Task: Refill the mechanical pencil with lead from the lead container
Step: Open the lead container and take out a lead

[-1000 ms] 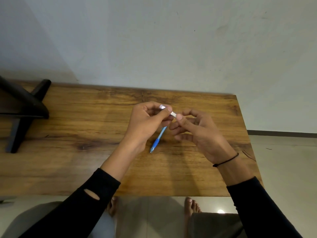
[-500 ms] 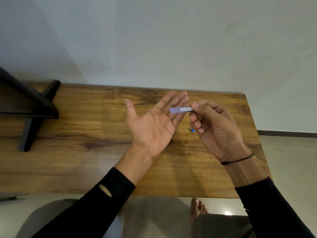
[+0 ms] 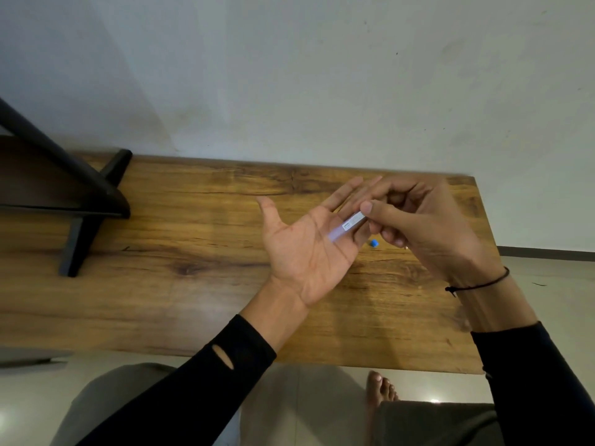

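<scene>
Against grey wall point(image 3: 322, 75), wooden table point(image 3: 193, 252)

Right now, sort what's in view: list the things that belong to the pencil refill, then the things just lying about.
For the job:
- small translucent plastic lead container, pinched in the right hand
- open left hand, palm up beneath it
- small blue piece on the wooden table, probably the pencil

Just there:
- black angled stand
- thin black wrist cord

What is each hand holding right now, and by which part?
The right hand pinches the lead container by its upper end, tilted over the open, empty left hand.
</scene>
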A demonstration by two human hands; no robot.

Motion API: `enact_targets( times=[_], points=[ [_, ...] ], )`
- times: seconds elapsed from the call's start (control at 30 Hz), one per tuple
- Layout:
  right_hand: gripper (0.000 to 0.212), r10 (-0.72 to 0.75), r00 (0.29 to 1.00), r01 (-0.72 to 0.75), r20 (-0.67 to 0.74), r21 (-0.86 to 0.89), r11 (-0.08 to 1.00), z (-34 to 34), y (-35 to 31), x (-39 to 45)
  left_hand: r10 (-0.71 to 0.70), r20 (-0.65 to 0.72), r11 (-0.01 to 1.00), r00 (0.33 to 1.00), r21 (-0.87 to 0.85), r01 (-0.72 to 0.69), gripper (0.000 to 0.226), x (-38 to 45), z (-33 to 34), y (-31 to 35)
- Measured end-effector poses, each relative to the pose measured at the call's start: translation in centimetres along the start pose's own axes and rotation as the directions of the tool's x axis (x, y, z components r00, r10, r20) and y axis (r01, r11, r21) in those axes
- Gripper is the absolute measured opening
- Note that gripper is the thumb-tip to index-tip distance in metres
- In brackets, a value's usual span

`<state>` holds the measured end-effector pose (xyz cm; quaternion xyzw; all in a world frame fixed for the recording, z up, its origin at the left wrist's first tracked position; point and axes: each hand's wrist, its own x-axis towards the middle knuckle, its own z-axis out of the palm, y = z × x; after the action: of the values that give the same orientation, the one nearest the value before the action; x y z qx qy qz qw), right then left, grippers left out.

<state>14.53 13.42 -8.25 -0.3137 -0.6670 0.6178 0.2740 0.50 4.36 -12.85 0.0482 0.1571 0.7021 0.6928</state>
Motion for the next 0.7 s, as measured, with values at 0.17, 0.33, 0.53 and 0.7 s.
enact_targets(
  times=[0.17, 0.33, 0.53, 0.7],
  points=[
    [0.005, -0.065, 0.998, 0.064, -0.009, -0.073, 0.995, 0.4, -0.7, -0.1, -0.011, 0.001, 1.0, 1.0, 0.0, 0.011, 0.139, 0.1, -0.2, -0.2],
    [0.007, -0.074, 0.997, 0.072, -0.025, -0.059, 0.996, 0.4, -1.0, -0.2, -0.015, 0.011, 1.0, 1.0, -0.022, 0.015, 0.141, 0.3, -0.5, -0.4],
    [0.015, -0.093, 0.992, 0.095, -0.082, 0.021, 0.995, -0.5, -1.3, -0.2, -0.039, 0.061, 0.995, 0.997, -0.089, 0.044, 0.14, 0.2, -0.7, -0.5],
    [0.015, -0.093, 0.984, 0.113, -0.152, 0.134, 0.984, -1.8, -1.3, -0.6, -0.039, 0.117, 0.989, 0.992, -0.14, 0.055, 0.139, 0.2, -0.3, 0.0]
  ],
)
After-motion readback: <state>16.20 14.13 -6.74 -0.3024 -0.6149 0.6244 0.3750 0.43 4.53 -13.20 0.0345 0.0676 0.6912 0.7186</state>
